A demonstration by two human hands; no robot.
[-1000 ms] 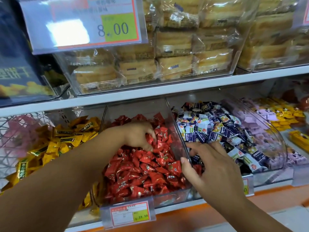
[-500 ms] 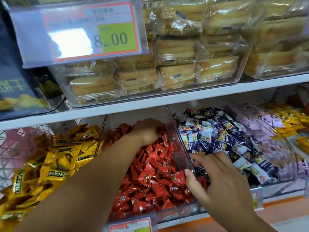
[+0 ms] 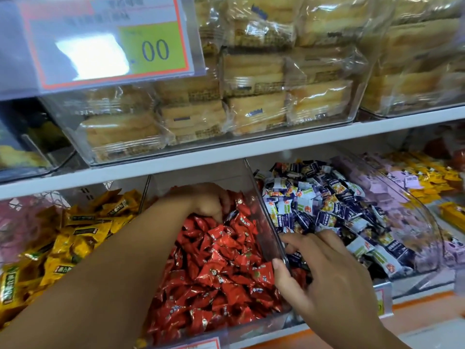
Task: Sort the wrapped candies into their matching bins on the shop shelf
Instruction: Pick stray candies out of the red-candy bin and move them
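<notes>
Plainly, with the left hand curled into the red candies at the pile's 12 o'clock end, its catch hidden, and the right hand spread astride the clear divider over blue-and-white candies at 3 o'clock, a careless scoop risked mixing colours.

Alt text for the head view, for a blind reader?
A person's left hand reaches into the back of a clear plastic bin of red foil-wrapped candies; the right hand straddles its right wall, fingers among blue-and-white wrapped candies. Yellow-wrapped candies lie left, bagged pale cakes above.
</notes>
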